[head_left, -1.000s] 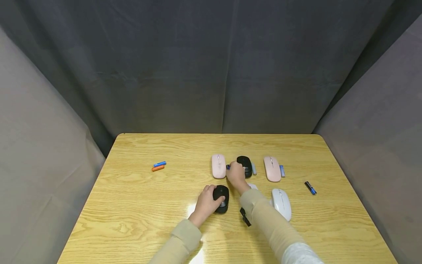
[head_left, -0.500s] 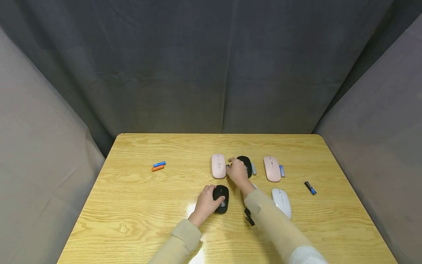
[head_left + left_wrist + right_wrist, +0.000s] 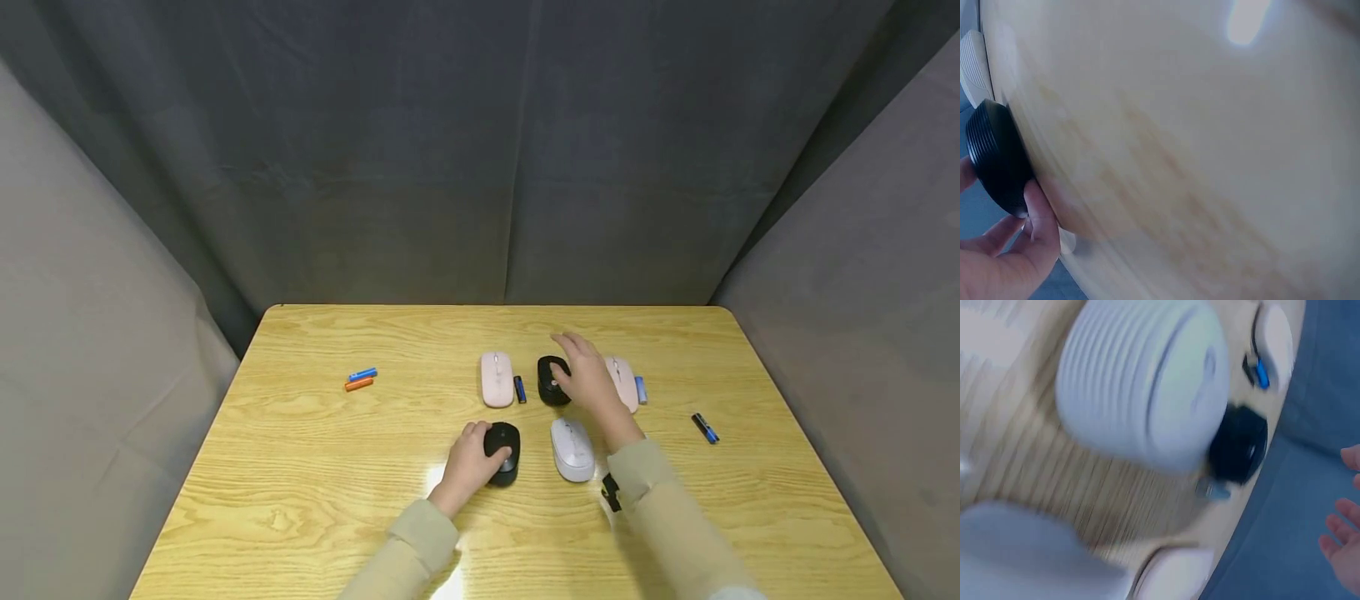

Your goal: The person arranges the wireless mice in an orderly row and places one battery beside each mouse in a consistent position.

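Note:
My left hand (image 3: 468,458) grips a black mouse (image 3: 507,437) near the middle of the table, thumb on one side and fingers on the other. The left wrist view shows the same black mouse (image 3: 1000,156) edge-on. My right hand (image 3: 592,379) hovers with fingers spread, holding nothing, between another black mouse (image 3: 551,392) and a pink mouse (image 3: 624,379) that it partly covers. A black-and-blue battery (image 3: 520,389) lies beside the left pink mouse (image 3: 497,379). In the right wrist view, a grey-blue battery (image 3: 1213,489) lies by the far black mouse (image 3: 1238,444).
A white mouse (image 3: 573,450) sits in front of the far black mouse. Another white mouse (image 3: 1035,556) shows in the right wrist view. Blue (image 3: 363,375) and orange (image 3: 358,384) batteries lie at left; a blue battery (image 3: 641,390) and black-and-blue batteries (image 3: 705,428) at right.
My right hand has lifted from beside the left pink mouse and moved right, fingers spreading. The black-and-blue battery there is now uncovered. My left hand has stayed on its black mouse.

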The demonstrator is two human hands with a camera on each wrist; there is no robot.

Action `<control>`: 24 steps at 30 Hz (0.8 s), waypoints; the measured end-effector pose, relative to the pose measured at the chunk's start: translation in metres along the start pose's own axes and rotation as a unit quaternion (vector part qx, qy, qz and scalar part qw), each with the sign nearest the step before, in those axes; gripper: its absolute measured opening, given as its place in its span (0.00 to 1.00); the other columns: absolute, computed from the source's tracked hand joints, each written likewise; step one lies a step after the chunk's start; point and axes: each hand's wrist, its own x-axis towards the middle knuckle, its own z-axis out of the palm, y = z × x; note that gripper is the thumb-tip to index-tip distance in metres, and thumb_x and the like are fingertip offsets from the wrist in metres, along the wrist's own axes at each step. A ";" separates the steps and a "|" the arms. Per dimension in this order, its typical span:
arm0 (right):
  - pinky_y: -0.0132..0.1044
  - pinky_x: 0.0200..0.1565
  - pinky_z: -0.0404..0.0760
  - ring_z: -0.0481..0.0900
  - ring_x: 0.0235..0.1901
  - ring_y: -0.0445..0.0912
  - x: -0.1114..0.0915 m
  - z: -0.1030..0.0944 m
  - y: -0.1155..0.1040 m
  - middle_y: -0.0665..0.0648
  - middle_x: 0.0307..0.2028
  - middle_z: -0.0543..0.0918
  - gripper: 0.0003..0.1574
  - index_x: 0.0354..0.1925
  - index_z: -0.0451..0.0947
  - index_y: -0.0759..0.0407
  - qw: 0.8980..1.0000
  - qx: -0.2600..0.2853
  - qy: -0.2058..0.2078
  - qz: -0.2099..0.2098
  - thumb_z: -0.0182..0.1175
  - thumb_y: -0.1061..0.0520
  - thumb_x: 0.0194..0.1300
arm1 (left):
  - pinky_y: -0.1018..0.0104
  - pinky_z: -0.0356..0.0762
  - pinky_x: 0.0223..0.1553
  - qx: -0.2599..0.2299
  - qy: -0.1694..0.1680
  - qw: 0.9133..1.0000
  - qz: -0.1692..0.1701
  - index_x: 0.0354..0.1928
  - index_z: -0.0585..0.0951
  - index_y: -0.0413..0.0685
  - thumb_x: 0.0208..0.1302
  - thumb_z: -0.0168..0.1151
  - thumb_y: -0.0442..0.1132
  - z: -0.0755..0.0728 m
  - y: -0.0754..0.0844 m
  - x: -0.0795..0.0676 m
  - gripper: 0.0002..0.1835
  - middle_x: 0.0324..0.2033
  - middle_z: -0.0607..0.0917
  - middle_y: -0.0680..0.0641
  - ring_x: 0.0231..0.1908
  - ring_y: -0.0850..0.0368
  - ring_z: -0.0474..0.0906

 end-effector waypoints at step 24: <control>0.69 0.52 0.48 0.48 0.58 0.75 -0.110 -0.064 0.134 0.80 0.61 0.50 0.37 0.66 0.50 0.68 0.958 0.010 0.022 0.286 0.49 0.59 0.63 | 0.52 0.74 0.43 0.005 -0.001 1.000 -0.002 0.54 0.72 0.38 0.57 0.62 0.50 0.002 -0.001 0.001 0.28 0.45 0.75 0.40 0.44 0.43 0.76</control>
